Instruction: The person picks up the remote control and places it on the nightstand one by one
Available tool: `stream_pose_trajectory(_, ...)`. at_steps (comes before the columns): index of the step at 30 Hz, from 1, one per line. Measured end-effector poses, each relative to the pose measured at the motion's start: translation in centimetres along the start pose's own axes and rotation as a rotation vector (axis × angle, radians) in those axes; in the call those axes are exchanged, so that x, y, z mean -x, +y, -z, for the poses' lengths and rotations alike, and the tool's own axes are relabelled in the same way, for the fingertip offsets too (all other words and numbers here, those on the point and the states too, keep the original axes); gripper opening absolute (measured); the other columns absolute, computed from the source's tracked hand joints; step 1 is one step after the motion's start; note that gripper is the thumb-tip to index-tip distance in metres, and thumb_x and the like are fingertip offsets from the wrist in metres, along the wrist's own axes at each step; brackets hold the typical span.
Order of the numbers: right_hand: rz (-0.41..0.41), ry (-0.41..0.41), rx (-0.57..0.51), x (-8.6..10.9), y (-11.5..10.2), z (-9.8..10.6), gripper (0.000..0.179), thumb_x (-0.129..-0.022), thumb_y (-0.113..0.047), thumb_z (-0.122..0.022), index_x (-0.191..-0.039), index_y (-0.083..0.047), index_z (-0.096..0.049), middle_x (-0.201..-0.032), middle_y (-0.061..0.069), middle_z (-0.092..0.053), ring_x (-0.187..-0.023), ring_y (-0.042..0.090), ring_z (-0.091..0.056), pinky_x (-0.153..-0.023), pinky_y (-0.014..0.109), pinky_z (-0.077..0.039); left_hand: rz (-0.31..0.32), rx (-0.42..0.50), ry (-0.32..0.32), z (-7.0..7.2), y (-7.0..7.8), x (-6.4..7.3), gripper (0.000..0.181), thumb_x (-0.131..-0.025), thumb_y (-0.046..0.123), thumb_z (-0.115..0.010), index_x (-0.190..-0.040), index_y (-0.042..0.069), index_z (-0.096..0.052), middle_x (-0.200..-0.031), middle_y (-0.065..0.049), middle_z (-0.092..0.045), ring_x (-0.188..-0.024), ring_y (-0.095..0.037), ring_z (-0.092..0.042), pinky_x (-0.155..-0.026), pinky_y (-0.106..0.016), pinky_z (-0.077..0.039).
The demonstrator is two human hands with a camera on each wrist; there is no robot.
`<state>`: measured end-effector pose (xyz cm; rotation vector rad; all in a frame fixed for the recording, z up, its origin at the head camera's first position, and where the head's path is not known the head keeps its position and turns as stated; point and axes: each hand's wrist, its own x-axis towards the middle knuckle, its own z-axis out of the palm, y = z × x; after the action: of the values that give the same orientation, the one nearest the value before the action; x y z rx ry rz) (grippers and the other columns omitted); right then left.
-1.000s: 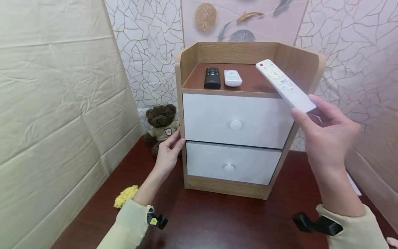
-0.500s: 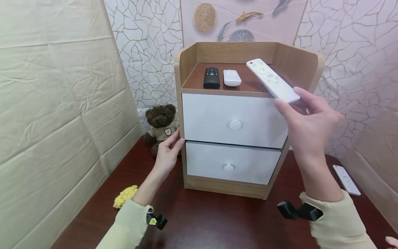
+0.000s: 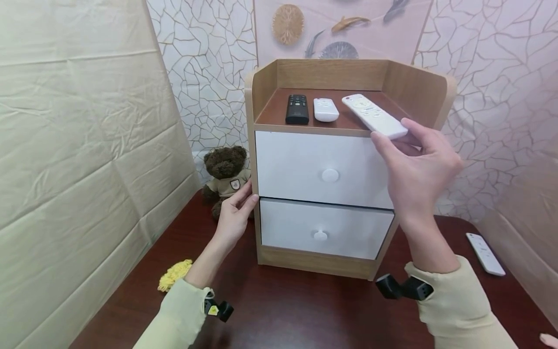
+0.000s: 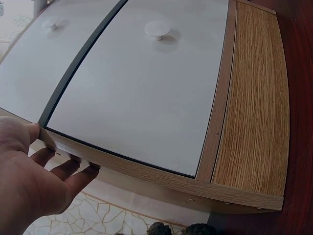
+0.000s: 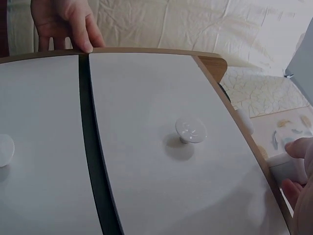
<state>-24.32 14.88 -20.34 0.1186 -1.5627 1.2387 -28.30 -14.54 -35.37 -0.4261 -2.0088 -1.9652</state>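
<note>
My right hand [image 3: 420, 169] pinches the near end of a white remote control [image 3: 372, 115] between thumb and fingers. The remote's far end points up-left, over the right part of the top shelf [image 3: 279, 104] of a small two-drawer cabinet [image 3: 316, 261]. Left of it on that shelf lie a black remote control [image 3: 297, 110] and a shorter white remote control [image 3: 325, 110]. With its thumb at the front edge, my left hand [image 3: 233, 215] rests against the cabinet's left side; its fingers [image 4: 80, 178] lie fairly straight along the side panel. Both white drawers [image 3: 322, 169] are closed.
A brown teddy bear [image 3: 225, 167] sits behind my left hand. Yellow yarn-like stuff [image 3: 175, 275] lies by the left forearm. Another white remote control [image 3: 485, 254] is on the dark table [image 3: 305, 310] at the right. Cloth walls [image 3: 87, 145] stand on both sides.
My right hand has moved left and slightly down with the white remote control, bringing it lower over the shelf and flatter. The left hand has stayed in place.
</note>
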Motion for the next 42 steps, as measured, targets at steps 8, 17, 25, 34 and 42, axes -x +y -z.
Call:
stream_pose_trajectory(8,0.056,0.025,-0.022,0.0,-0.1,-1.3,0.039,-0.077,-0.014,-0.092,-0.113,-0.005,-0.080,-0.099,0.011,-0.073,-0.082,0.003,-0.069,-0.080,0.018,-0.057,0.000,0.007,-0.010,0.0,0.3,0.1,0.053,-0.107,0.010,-0.056,-0.157,0.003,-0.038,-0.159,-0.015,-0.040,-0.144,-0.025,-0.041,-0.115,-0.040,-0.038)
stream_pose_trajectory(17,0.088,-0.020,0.031,0.4,0.2,-1.4,0.034,-0.085,-0.019,-0.087,-0.114,-0.004,-0.079,-0.103,0.012,-0.073,-0.087,0.007,-0.070,-0.083,0.018,-0.056,0.009,0.002,-0.010,0.0,0.0,0.3,0.054,-0.107,0.011,-0.057,-0.157,0.003,-0.039,-0.161,-0.013,-0.038,-0.147,-0.024,-0.038,-0.117,-0.041,-0.036)
stream_pose_trajectory(25,0.129,-0.040,0.032,0.3,0.4,-1.5,0.030,-0.091,-0.019,-0.081,-0.116,-0.003,-0.078,-0.105,0.011,-0.075,-0.090,0.010,-0.071,-0.085,0.019,-0.056,-0.001,0.019,-0.004,0.0,0.2,0.1,0.054,-0.107,0.009,-0.056,-0.157,0.002,-0.038,-0.160,-0.015,-0.039,-0.146,-0.027,-0.039,-0.116,-0.042,-0.037)
stream_pose_trajectory(34,0.204,-0.067,0.059,-0.3,0.7,-1.4,0.023,-0.094,-0.016,-0.077,-0.113,-0.003,-0.080,-0.104,0.009,-0.077,-0.091,0.014,-0.072,-0.084,0.016,-0.055,0.004,0.015,-0.005,0.0,0.2,0.2,0.054,-0.107,0.009,-0.056,-0.158,0.003,-0.037,-0.161,-0.014,-0.038,-0.146,-0.026,-0.039,-0.116,-0.041,-0.037)
stream_pose_trajectory(42,0.246,-0.137,0.124,-1.1,0.5,-1.4,0.022,-0.097,-0.019,-0.074,-0.112,-0.005,-0.081,-0.102,0.006,-0.077,-0.089,0.016,-0.072,-0.080,0.010,-0.050,0.000,0.006,-0.003,0.0,0.2,0.1,0.053,-0.107,0.009,-0.056,-0.157,0.003,-0.038,-0.160,-0.014,-0.038,-0.145,-0.026,-0.040,-0.116,-0.042,-0.037)
